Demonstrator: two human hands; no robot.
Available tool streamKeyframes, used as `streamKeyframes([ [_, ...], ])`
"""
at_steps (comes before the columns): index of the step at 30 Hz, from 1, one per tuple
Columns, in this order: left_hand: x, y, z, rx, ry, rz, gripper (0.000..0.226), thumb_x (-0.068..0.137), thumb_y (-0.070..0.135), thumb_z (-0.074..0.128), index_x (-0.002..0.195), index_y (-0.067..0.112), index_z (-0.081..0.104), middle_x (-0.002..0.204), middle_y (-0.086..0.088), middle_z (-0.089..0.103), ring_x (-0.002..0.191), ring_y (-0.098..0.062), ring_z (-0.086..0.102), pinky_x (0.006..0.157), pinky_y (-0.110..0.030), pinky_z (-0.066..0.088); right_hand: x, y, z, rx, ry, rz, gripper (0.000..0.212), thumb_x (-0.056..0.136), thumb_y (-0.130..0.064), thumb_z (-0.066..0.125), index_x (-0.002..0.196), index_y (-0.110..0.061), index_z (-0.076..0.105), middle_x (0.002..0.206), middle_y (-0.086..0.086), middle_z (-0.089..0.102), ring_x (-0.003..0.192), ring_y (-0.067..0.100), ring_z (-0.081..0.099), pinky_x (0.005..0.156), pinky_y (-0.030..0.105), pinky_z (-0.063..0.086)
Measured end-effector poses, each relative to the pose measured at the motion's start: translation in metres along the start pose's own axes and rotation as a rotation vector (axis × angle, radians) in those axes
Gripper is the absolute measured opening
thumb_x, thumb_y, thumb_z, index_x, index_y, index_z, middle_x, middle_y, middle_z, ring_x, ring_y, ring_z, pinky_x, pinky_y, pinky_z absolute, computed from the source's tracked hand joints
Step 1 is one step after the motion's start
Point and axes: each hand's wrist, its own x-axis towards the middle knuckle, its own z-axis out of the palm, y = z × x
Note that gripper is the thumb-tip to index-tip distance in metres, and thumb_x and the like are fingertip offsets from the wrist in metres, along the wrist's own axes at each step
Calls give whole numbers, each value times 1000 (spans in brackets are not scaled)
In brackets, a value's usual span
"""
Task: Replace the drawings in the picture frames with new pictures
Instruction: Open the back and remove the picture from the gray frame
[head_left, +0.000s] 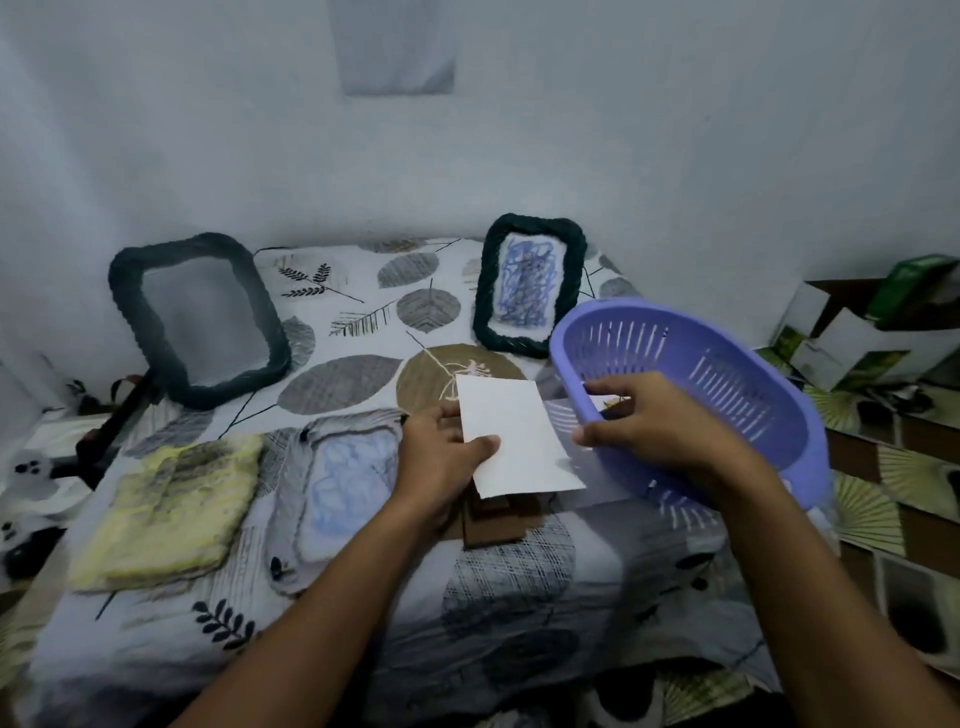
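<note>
My left hand (441, 457) pinches a blank white card (514, 431) by its left edge, thumb on top, above the table's middle. My right hand (654, 421) grips the near rim of a tilted purple slotted basket (727, 374) at the right. A dark rope-wrapped frame (197, 317) leans on the wall at back left and shows no drawing. A second dark frame (530, 283) at back centre holds a blue scribble drawing. A pale frame (337, 483) with a light blue drawing lies flat left of my left hand. A brown backing board (493, 525) lies under the card.
A yellow, stained cloth (171, 504) lies at front left on the leaf-patterned tablecloth (363, 322). Twine (441, 379) trails behind the card. White and green boxes (852, 338) are stacked at far right. A wall stands close behind the table.
</note>
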Motion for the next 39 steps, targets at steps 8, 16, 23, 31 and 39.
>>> streamKeyframes([
  [8,19,-1,40,212,32,33,45,65,9,84,100,22,59,96,-7,71,85,-23,69,78,-40,57,3,4,-16,83,88,-13,42,75,-20,78,116,-19,68,94,0,73,82,17,68,87,38,52],
  [16,17,-1,70,290,46,2,43,68,14,83,103,15,59,100,-4,70,89,-22,66,80,-36,55,5,4,-12,93,79,-21,46,73,-19,79,118,-16,66,99,0,71,85,13,67,93,39,49],
  [23,12,-7,80,319,42,-34,46,67,15,82,106,18,58,101,-1,69,88,-21,65,70,-28,51,6,6,-6,84,62,-14,54,73,-21,80,123,-17,63,97,3,72,80,12,66,82,33,51],
  [31,10,-3,79,360,1,5,37,70,22,80,103,15,64,95,1,69,80,-16,62,49,-20,38,8,7,-2,76,45,-2,56,73,-21,79,126,-17,60,97,4,72,84,17,68,87,39,52],
  [39,9,7,53,448,-131,54,33,69,15,84,89,16,57,79,-10,71,60,-23,68,57,-40,59,6,4,1,28,29,-19,55,79,-29,73,130,-16,57,125,5,63,104,20,61,94,38,45],
])
